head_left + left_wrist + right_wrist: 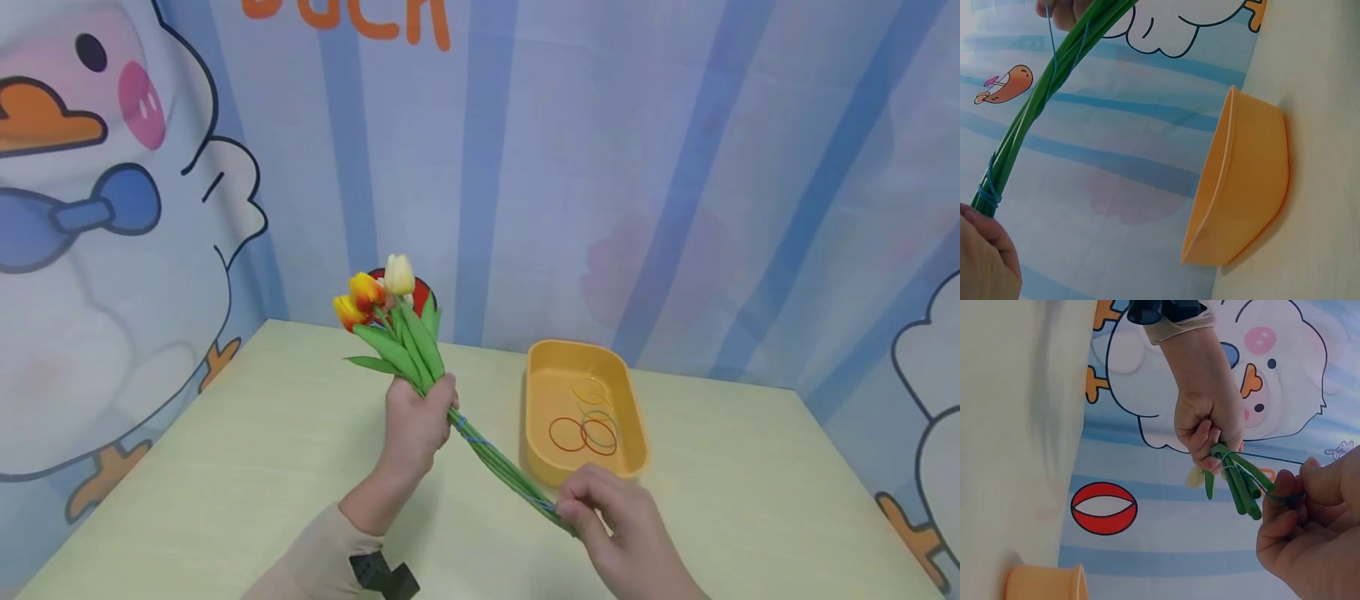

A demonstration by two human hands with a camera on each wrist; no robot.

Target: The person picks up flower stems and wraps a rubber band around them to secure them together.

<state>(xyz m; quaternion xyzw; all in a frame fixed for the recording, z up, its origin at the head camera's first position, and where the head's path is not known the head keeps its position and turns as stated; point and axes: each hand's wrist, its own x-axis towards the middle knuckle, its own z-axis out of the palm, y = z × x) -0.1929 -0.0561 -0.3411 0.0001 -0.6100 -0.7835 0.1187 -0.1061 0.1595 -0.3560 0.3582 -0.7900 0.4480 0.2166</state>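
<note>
My left hand [420, 417] grips a bunch of tulips by the green stems [498, 462], just under the leaves. The flower heads, a cream tulip [399, 275] and two yellow-orange tulips [358, 300], point up and away to the left. A blue rubber band [988, 194] is wound round the stems close to the left hand. Down near the cut ends, my right hand [622, 521] pinches a blue-green rubber band [1272, 457]. It runs taut from the right fingers to the stems in the right wrist view. The left palm is hidden behind the hand's back.
A yellow plastic tray [546, 387] stands on the pale table [322, 475], behind the right hand. Several loose rubber bands [567, 434] lie in it, red, yellow and blue. A striped blue backdrop [585, 167] with cartoon ducks rises behind the table.
</note>
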